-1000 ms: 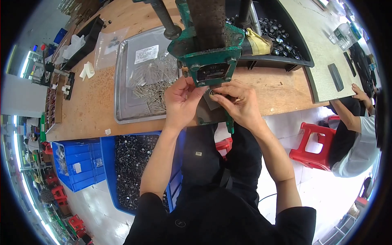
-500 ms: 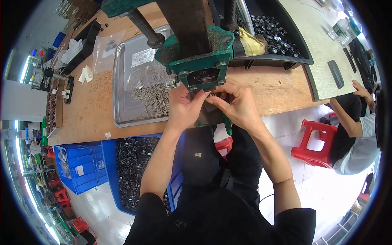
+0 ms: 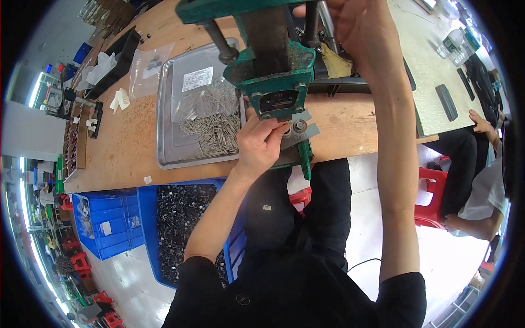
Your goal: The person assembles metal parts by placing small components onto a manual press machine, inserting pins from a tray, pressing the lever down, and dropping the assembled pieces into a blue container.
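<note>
A green press (image 3: 273,71) stands at the table's edge, with a flat metal plate (image 3: 309,131) and a round metal fitting (image 3: 299,126) below its head. Close under that head my left hand (image 3: 260,142) is closed, thumb and fingers pinched at the fitting's left side. Whatever sits between these fingertips is too small to make out. My right hand (image 3: 366,33) is raised at the top, to the right of the press column, beside a silver rod (image 3: 329,24). Its fingers are partly behind the column and rod, so their grip is unclear.
Left of the press, a metal tray (image 3: 169,126) holds many thin metal pins (image 3: 213,131). A black tray (image 3: 342,87) lies behind my right arm. Below the table is a blue bin (image 3: 147,229) of dark headed pins. Another person (image 3: 476,191) sits at the right near a red stool (image 3: 432,197).
My right hand has left the spot under the press head and risen to the upper right. My left hand stays there, pinched. The metal plate and round fitting now show.
</note>
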`<state>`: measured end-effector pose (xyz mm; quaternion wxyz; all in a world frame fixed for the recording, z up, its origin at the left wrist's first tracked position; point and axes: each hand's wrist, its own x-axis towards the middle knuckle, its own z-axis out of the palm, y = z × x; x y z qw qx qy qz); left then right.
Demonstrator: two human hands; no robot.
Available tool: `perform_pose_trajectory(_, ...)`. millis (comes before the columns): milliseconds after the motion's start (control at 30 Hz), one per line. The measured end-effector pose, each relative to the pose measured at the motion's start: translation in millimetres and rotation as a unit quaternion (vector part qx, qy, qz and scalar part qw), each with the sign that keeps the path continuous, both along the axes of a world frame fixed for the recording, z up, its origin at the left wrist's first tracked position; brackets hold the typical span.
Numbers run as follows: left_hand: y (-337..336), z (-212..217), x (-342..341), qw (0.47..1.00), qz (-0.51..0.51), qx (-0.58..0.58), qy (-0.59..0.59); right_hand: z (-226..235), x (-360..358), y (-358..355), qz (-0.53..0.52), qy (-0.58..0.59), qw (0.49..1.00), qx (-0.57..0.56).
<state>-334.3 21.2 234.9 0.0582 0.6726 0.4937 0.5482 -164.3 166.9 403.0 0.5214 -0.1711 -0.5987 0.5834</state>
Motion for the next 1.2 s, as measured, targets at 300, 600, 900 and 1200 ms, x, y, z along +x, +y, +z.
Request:
perform_pose_trajectory(300, 2, -9, 2, 0.997, -0.02, -0.054, -0.054, 90, 33, -93, -0.484, -0.115, 0.81, 0.31)
perform_pose_trajectory(600, -5, -15, -1, 0.985, -0.045, -0.071, -0.148, -44, 79, -208, -0.273, -0.144, 0.84, 0.446)
perform_pose_trajectory(900, -8, -13, 4, 0.991, -0.017, -0.05, -0.123, -4, 71, -155, -0.259, -0.113, 0.848, 0.448)
perform_pose_trajectory(1200, -93, -5, -68, 0.988, 0.121, -0.095, -0.033, 52, -34, 29, -0.182, -0.117, 0.958, 0.188)
